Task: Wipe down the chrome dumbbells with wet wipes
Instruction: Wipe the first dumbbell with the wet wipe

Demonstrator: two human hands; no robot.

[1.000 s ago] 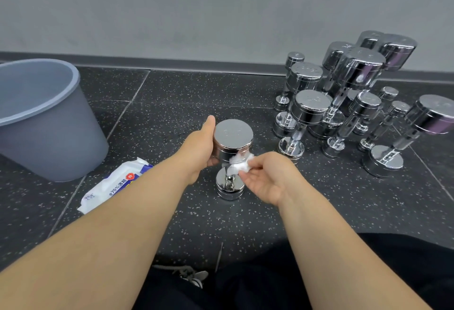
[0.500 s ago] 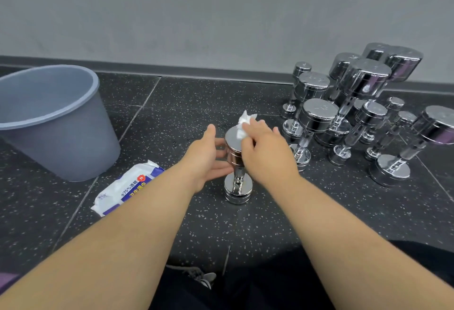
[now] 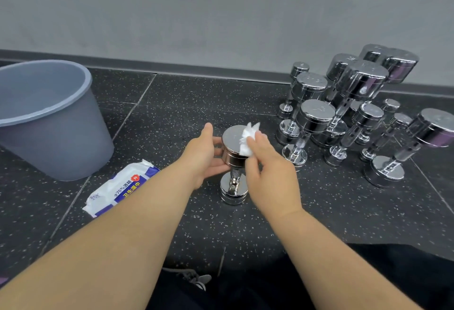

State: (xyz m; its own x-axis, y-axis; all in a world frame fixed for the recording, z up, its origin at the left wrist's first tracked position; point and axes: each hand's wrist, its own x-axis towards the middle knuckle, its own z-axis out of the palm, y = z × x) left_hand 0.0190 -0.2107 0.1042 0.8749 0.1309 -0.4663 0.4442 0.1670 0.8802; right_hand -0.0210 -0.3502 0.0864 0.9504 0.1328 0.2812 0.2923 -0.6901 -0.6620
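Speckled black floor (image 3: 196, 103), grey bin (image 3: 56, 137) far L, cluster of chrome dumbbells (image 3: 361, 83) upright R nr wall, wet-wipe pack (image 3: 118, 189) beside bin, single dumbbell (image 3: 232, 142) upright centre, L hand (image 3: 201, 154) curled round its top head, R hand (image 3: 270, 174) pinching crumpled wipe (image 3: 248, 137) on top face.

A chrome dumbbell (image 3: 231, 156) is held upright in the left grip (image 3: 202, 156); a crumpled white wipe (image 3: 247, 138) is pressed atop it.

Head camera looks forward-down, close above the floor (image 3: 196, 103).
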